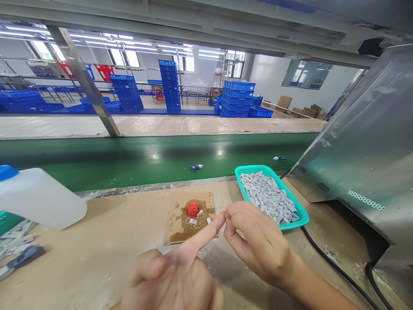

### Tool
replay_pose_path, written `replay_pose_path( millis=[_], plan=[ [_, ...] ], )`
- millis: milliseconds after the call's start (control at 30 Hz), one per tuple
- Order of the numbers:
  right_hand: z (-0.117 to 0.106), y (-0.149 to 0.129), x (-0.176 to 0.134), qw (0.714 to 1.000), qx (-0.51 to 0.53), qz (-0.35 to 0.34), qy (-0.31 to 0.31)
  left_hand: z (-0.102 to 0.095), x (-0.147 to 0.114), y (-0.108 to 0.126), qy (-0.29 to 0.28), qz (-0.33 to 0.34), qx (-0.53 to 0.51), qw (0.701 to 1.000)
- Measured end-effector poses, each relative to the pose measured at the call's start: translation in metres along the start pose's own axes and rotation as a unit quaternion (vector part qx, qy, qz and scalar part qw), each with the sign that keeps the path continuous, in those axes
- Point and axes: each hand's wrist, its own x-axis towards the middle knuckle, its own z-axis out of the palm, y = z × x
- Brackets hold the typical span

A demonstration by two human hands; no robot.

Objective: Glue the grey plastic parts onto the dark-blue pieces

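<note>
Right grip now, fingertips together, meeting the outstretched index finger of my left hand, its thumb standing apart; whether anything's pinched there, I can't tell. Small grey pieces lie just beyond that finger, on the wet board beside the red cup. Turquoise basket, piled with more, sits just beyond my right grip.

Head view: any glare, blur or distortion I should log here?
Head view: two glare spots on the green belt; head view: back windows look washed out; head view: left hand looks soft, possibly motion or focus; head view: post leans, perhaps lens distortion.
</note>
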Motion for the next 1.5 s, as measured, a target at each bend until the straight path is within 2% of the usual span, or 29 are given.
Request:
replay_pose_path(
  millis=[67, 133, 167, 200, 233, 300, 367, 433, 467, 500, 567, 633, 700, 767, 800, 833, 900, 933, 967, 1000, 1067, 1133, 1233, 1300, 1367, 1433, 1500],
  plan=[
    [-0.001, 0.006, 0.004, 1.0, 0.014, 0.015, 0.001, 0.003, 0.002, 0.011, -0.009, -0.057, 0.06, 0.996],
    [-0.006, 0.021, 0.008, 0.999, 0.002, 0.05, 0.016, 0.002, 0.008, 0.029, 0.013, -0.09, 0.227, 0.97],
    [-0.009, 0.033, 0.009, 0.997, -0.017, 0.079, 0.02, -0.001, 0.014, 0.04, 0.044, -0.084, 0.344, 0.934],
    [-0.013, 0.047, 0.009, 0.992, -0.041, 0.121, 0.019, -0.009, 0.022, 0.052, 0.088, -0.052, 0.465, 0.879],
    [-0.017, 0.062, 0.007, 0.983, -0.058, 0.172, 0.001, -0.019, 0.031, 0.063, 0.134, -0.011, 0.574, 0.808],
    [-0.023, 0.093, -0.001, 0.948, -0.087, 0.287, -0.106, -0.051, 0.054, 0.084, 0.196, 0.028, 0.716, 0.67],
    [-0.024, 0.119, -0.013, 0.896, -0.109, 0.363, -0.229, -0.091, 0.079, 0.1, 0.22, 0.006, 0.786, 0.578],
    [-0.02, 0.133, -0.024, 0.859, -0.107, 0.383, -0.322, -0.132, 0.1, 0.11, 0.251, -0.017, 0.835, 0.49],
    [-0.017, 0.137, -0.027, 0.851, -0.105, 0.383, -0.344, -0.15, 0.108, 0.113, 0.262, -0.024, 0.852, 0.452],
    [-0.014, 0.139, -0.029, 0.849, -0.104, 0.381, -0.352, -0.164, 0.114, 0.115, 0.263, -0.029, 0.864, 0.428],
    [-0.007, 0.139, -0.031, 0.852, -0.111, 0.379, -0.343, -0.183, 0.119, 0.115, 0.251, -0.042, 0.877, 0.408],
    [-0.004, 0.139, -0.03, 0.855, -0.118, 0.383, -0.331, -0.189, 0.118, 0.115, 0.243, -0.047, 0.88, 0.405],
    [-0.004, 0.14, -0.03, 0.856, -0.119, 0.387, -0.322, -0.186, 0.112, 0.117, 0.245, -0.046, 0.88, 0.404],
    [-0.007, 0.142, -0.03, 0.857, -0.124, 0.394, -0.309, -0.176, 0.103, 0.119, 0.287, -0.022, 0.855, 0.432],
    [-0.009, 0.144, -0.031, 0.858, -0.126, 0.398, -0.3, -0.17, 0.097, 0.119, 0.331, 0.005, 0.821, 0.466],
    [-0.01, 0.145, -0.032, 0.861, -0.127, 0.401, -0.287, -0.162, 0.091, 0.119, 0.384, 0.039, 0.764, 0.517],
    [-0.011, 0.148, -0.033, 0.869, -0.122, 0.408, -0.253, -0.144, 0.076, 0.115, 0.482, 0.104, 0.584, 0.644],
    [-0.011, 0.148, -0.034, 0.872, -0.115, 0.412, -0.237, -0.134, 0.067, 0.112, 0.507, 0.118, 0.482, 0.705],
    [-0.01, 0.149, -0.034, 0.874, -0.108, 0.416, -0.225, -0.123, 0.058, 0.107, 0.515, 0.118, 0.388, 0.755],
    [-0.01, 0.149, -0.034, 0.874, -0.103, 0.422, -0.218, -0.112, 0.049, 0.103, 0.51, 0.105, 0.318, 0.792],
    [-0.009, 0.148, -0.034, 0.87, -0.103, 0.432, -0.212, -0.093, 0.032, 0.093, 0.483, 0.075, 0.257, 0.834],
    [-0.011, 0.146, -0.032, 0.869, -0.114, 0.442, -0.193, -0.078, 0.019, 0.085, 0.443, 0.045, 0.262, 0.856],
    [-0.015, 0.142, -0.029, 0.876, -0.105, 0.45, -0.137, -0.066, 0.01, 0.076, 0.381, 0.023, 0.304, 0.873],
    [-0.016, 0.136, -0.024, 0.886, -0.024, 0.453, -0.1, -0.062, 0.01, 0.072, 0.35, 0.019, 0.327, 0.878],
    [-0.012, 0.124, -0.017, 0.888, 0.104, 0.441, -0.075, -0.057, 0.012, 0.069, 0.335, 0.01, 0.346, 0.876],
    [-0.004, 0.103, -0.008, 0.889, 0.209, 0.399, -0.085, -0.052, 0.015, 0.065, 0.325, -0.003, 0.362, 0.874],
    [0.007, 0.076, 0.003, 0.892, 0.271, 0.331, -0.144, -0.048, 0.016, 0.061, 0.309, -0.011, 0.382, 0.871]
  ],
)
